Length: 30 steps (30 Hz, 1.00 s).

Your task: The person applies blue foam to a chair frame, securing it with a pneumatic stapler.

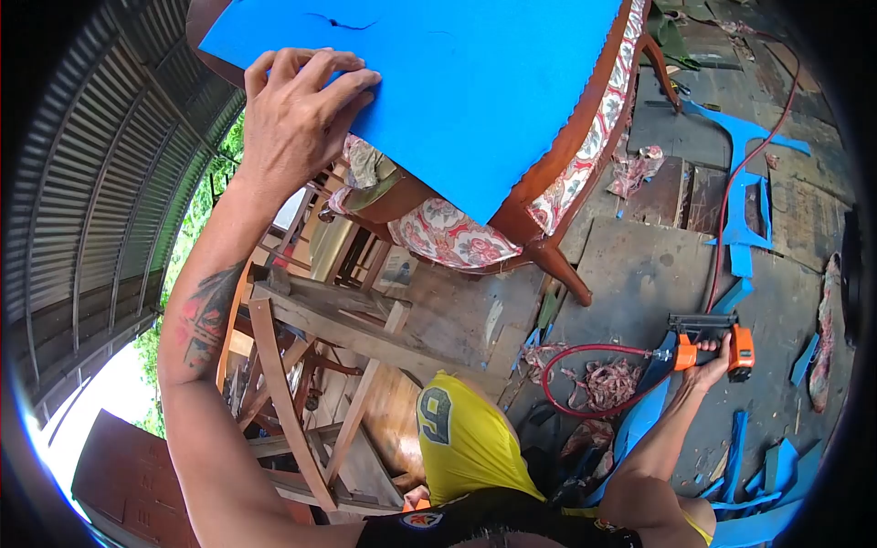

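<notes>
The upholstered chair [452, 236], red-brown wood with floral cloth, stands upper centre on the plank floor, its top cut off by the frame. Over it lies the blue sheet [466, 110], smooth, ragged along its right edge, with a dark scrawl near the top. The left hand [297, 114] rests on its left edge, fingers bent; whether they pinch, I cannot tell. The right hand [711, 365] wraps the orange-and-black nail gun [741, 353], its grip partly hidden.
</notes>
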{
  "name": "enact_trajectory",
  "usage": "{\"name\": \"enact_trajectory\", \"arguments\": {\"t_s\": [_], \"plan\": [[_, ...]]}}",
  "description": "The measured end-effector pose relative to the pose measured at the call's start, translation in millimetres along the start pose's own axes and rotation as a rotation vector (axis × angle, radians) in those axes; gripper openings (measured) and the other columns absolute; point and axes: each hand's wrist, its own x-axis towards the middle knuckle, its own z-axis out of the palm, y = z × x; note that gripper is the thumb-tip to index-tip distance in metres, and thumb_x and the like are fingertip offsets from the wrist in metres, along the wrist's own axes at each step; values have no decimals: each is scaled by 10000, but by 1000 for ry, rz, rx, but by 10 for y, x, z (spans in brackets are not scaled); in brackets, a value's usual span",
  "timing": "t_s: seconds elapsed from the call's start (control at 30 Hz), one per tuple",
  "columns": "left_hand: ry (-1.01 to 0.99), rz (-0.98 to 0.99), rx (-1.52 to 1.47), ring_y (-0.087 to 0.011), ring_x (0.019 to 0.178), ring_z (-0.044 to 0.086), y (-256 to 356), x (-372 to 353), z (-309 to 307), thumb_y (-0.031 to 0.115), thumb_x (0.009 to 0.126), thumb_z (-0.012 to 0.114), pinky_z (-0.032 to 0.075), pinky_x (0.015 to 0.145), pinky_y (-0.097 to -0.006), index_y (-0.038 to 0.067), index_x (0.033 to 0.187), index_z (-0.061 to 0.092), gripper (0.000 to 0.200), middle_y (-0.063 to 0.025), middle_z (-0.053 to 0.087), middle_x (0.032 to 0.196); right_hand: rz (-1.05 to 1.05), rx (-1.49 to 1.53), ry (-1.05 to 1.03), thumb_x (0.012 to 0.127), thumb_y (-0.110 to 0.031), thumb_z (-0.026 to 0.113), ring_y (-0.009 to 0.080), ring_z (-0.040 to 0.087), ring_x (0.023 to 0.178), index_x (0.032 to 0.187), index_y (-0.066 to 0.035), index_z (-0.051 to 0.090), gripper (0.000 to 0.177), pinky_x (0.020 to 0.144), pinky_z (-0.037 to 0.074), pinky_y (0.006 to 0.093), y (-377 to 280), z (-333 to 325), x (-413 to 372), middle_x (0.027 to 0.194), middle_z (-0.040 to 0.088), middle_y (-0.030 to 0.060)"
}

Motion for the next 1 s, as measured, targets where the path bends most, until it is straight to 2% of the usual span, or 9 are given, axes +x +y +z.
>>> {"name": "enact_trajectory", "arguments": {"t_s": [0.2,0.37,0.43,0.57,0.63,0.9,0.93,0.97,1.0], "plan": [[14,78,56,-201,1166,574,-60,-59,76,244,898,731,317,1028,-399,315,1130,749,243,55,665,1220,-69,-144,-174,1002,-279,667,102,480,593,1293,-71,624,361,565,442,272,-85,1130,-203,692,463,-28],[38,79,28,-225,1203,545,-51,-19,69,260,892,731,300,1049,-421,307,1104,767,220,33,647,1226,46,-121,-403,984,-258,677,119,525,602,1066,-83,651,194,574,467,298,4,2095,-887,694,502,-13],[40,83,-10,-228,1198,546,-54,23,24,224,853,749,295,1053,-428,300,1073,763,234,32,640,1216,41,-159,-537,1007,-248,636,122,511,610,1362,-51,589,409,582,466,300,96,2380,-1224,697,480,-17],[-7,68,-98,-237,1186,547,-83,81,-20,196,816,766,283,1055,-447,280,1026,757,226,23,630,1180,151,-96,-836,1004,-207,569,169,556,600,1447,32,471,513,542,491,343,265,2777,-1844,687,481,28],[-17,66,-94,-243,1184,539,-78,101,-18,210,846,754,276,1062,-446,269,1037,762,201,13,627,1169,284,-15,-915,949,-123,625,197,585,543,954,-19,588,111,557,513,338,329,2888,-2096,660,550,54],[-85,29,-122,-252,1174,528,-50,164,-36,220,846,760,271,1060,-448,243,1016,768,172,0,609,1145,487,-254,-1099,924,-138,748,60,596,555,933,-44,653,134,488,468,249,675,3117,-2742,695,620,-11],[-90,37,-116,-252,1174,528,-50,176,-41,220,846,760,271,1060,-448,243,1016,768,172,0,609,1145,539,-374,-1125,923,-169,755,121,654,630,972,-38,674,161,575,517,295,659,3128,-2776,774,670,22],[-97,19,-122,-252,1173,528,-41,178,-43,217,842,763,271,1059,-447,243,1016,772,176,-5,608,1145,541,-365,-1122,923,-169,755,121,654,630,972,-38,674,161,575,517,295,666,3152,-2852,774,670,22],[-107,3,-135,-253,1172,528,-31,187,-45,215,839,766,272,1058,-447,243,1016,775,180,-10,607,1144,318,-421,-1140,950,-180,712,114,616,594,893,-49,647,157,566,498,291,677,3181,-2964,717,628,14]]}}
